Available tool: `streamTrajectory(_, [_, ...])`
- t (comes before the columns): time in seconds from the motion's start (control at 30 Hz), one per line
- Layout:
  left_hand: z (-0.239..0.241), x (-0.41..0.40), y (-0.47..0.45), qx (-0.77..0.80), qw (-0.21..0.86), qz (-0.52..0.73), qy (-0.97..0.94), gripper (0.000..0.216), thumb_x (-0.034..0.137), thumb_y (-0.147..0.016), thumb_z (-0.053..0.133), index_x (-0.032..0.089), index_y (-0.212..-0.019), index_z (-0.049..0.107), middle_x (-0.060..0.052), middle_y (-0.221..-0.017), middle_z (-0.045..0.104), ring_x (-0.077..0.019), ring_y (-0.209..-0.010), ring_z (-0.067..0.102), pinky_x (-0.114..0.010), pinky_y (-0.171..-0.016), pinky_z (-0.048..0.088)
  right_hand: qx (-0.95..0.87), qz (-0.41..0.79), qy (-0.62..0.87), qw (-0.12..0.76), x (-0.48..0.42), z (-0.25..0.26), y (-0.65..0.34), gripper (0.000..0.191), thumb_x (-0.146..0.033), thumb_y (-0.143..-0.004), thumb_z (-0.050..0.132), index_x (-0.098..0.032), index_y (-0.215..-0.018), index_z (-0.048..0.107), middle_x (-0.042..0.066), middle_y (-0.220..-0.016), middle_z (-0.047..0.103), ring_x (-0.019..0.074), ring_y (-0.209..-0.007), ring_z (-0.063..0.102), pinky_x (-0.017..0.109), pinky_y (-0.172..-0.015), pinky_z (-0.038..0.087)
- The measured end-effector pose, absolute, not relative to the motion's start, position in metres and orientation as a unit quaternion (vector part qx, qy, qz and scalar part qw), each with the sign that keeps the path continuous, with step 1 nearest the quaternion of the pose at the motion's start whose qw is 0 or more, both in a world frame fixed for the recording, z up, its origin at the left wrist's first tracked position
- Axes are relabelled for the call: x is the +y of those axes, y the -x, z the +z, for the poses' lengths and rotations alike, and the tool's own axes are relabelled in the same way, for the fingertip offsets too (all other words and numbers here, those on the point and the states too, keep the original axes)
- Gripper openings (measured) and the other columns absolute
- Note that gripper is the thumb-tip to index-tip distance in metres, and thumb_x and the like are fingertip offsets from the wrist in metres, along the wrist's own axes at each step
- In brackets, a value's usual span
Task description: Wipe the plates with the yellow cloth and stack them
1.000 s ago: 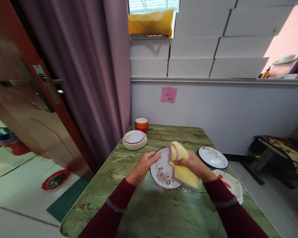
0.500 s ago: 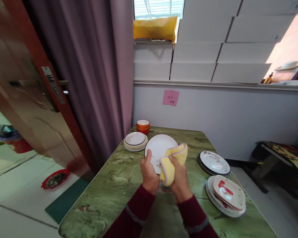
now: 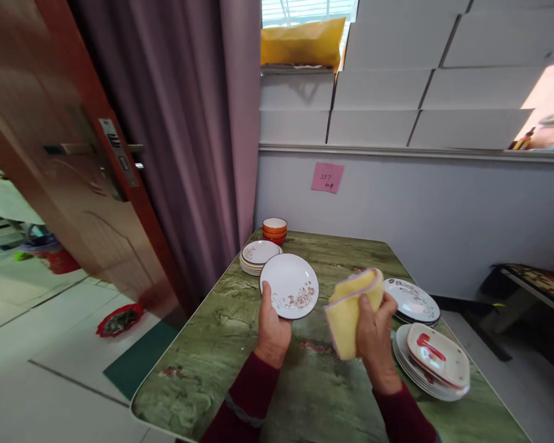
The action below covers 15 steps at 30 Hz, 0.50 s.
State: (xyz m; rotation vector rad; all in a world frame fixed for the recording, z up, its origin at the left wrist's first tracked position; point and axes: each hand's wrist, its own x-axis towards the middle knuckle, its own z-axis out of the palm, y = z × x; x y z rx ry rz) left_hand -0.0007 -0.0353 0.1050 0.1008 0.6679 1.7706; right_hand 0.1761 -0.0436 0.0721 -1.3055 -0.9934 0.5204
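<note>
A round white plate with a brown flower print and dark rim is tilted up in my left hand, the thumb on its face and the fingers beneath. My right hand grips a folded yellow cloth with a purple edge, well apart from the plate. Just behind the held plate is a stack of small plates. Beyond my right hand lies a stack of oval flowered plates. Closer in, a squarish dish with a red pattern rests on several white plates.
Orange bowls are stacked at the far left corner of the green table. A pink note sticks to the wall behind. To the left are a purple curtain and a wooden door; a red tray lies on the floor.
My right hand has drawn the cloth off the plate and moved right. My left hand has shifted the plate left, and its flower print now shows fully. The view has turned slightly left.
</note>
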Motion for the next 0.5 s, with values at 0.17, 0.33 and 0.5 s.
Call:
streamTrajectory(0.17, [0.091,-0.046,-0.016,0.285,0.642,0.703,-0.109,0.058,0.06,-0.094,0.047,0.012,-0.114,0.072,-0.015,-0.115,0.075,-0.0275,-0.111,0.069,-0.038,-0.1,0.052,-0.77,0.041,0.451,0.449,-0.059,0.094,-0.132,0.034,-0.027,-0.089,0.059,-0.023,-0.123,0.058,0.012,-0.142,0.052,0.0303,-0.118,0.055,0.042,-0.095,0.045])
streamTrajectory(0.33, [0.08,-0.05,-0.016,0.336,0.632,0.671,-0.194,0.045,0.05,-0.092,0.059,0.012,-0.109,0.074,-0.013,-0.108,0.077,-0.0274,-0.109,0.069,-0.037,-0.096,0.054,-0.823,-0.085,0.445,0.343,-0.034,0.094,-0.124,0.031,-0.018,-0.092,0.055,-0.024,-0.121,0.064,0.007,-0.133,0.063,0.0274,-0.104,0.057,0.039,-0.09,0.045])
streamTrajectory(0.5, [0.085,-0.043,-0.005,0.36,0.564,0.727,-0.155,0.044,0.048,-0.095,0.056,0.011,-0.112,0.072,-0.015,-0.114,0.075,-0.0259,-0.109,0.07,-0.036,-0.094,0.056,-0.763,-0.111,0.545,0.33,-0.017,0.093,-0.139,0.035,-0.016,-0.087,0.06,-0.027,-0.12,0.066,0.008,-0.128,0.064,0.0279,-0.098,0.058,0.037,-0.078,0.047])
